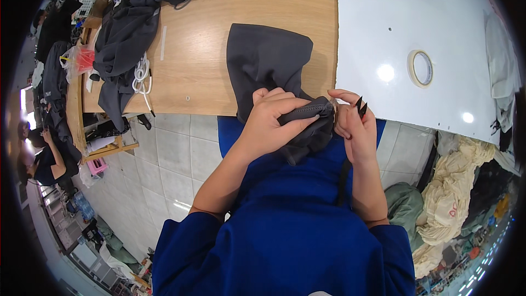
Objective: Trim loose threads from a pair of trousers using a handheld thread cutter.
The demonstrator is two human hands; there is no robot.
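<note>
A dark grey garment (268, 57) lies over the front edge of the wooden table and hangs down toward my lap. My left hand (276, 120) is closed on it, thumb and fingers pinching a folded edge with a zipper (307, 111) along it. At the zipper's right end, my right hand (350, 123) has its index finger and thumb close to the fabric. Black thread snips (361, 107) are tucked in that hand, their two pointed blades sticking up past the fingers. The rest of the snips is hidden by the hand.
A roll of tape (421, 69) lies on the white tabletop (378, 38) at right. More dark garments (129, 35) and a white cord (141, 77) are on the wooden table (203, 38) at left. Cream cloth (452, 192) is heaped low at right. Another person (46, 156) is far left.
</note>
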